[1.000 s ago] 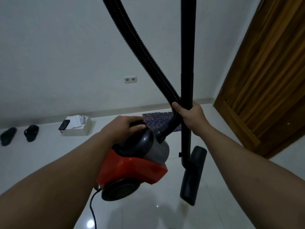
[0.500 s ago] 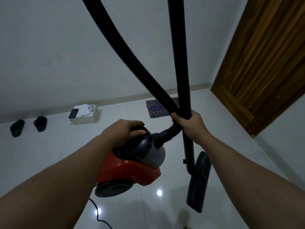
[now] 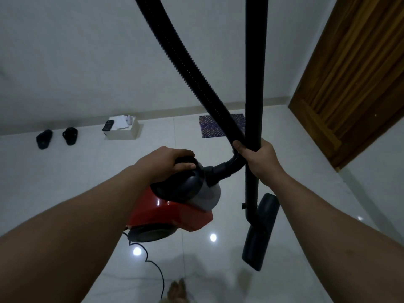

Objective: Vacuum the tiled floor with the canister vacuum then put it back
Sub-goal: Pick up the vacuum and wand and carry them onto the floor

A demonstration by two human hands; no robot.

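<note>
A red and grey canister vacuum [image 3: 175,213] hangs in the air above the white tiled floor [image 3: 65,171]. My left hand [image 3: 166,162] grips its black top handle. My right hand [image 3: 260,158] is closed around both the upright black wand [image 3: 254,84] and the ribbed black hose [image 3: 196,79] where they cross. The black floor nozzle [image 3: 261,230] dangles off the floor at the wand's lower end. A thin black power cord [image 3: 153,265] trails from the canister down to the tiles.
A wooden door [image 3: 358,79] fills the right side. By the far wall lie a patterned mat [image 3: 212,125], a white box [image 3: 122,130] with a phone on it, and two black slippers [image 3: 56,136]. My bare foot [image 3: 177,291] shows at the bottom edge.
The view has tilted down and swung slightly; the canister and wand stay lifted in my hands, and more of the floor, the cord and my foot have come into sight.
</note>
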